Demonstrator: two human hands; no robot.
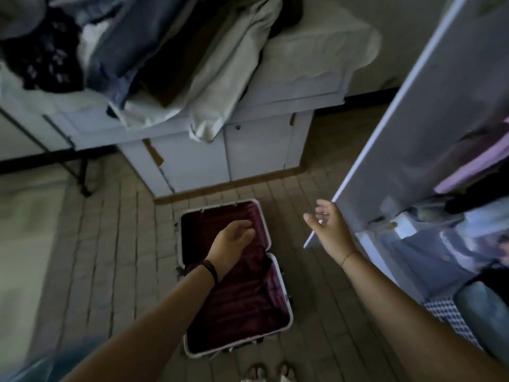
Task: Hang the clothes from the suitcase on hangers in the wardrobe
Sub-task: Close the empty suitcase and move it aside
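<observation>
The open white wardrobe door (429, 128) stands at the right. A heap of grey, denim and dark clothes (170, 51) lies on the far white cabinet (248, 150). The white-rimmed, maroon-lined suitcase (242, 312) lies open on the near floor. The left hand (234, 238) hangs relaxed above it, holding nothing; the right hand (330, 230), fingers loose, is beside the door's edge

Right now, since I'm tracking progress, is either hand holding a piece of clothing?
No, the left hand hovers empty over the open suitcase, and the right hand is empty, fingers spread, by the wardrobe door.
</observation>
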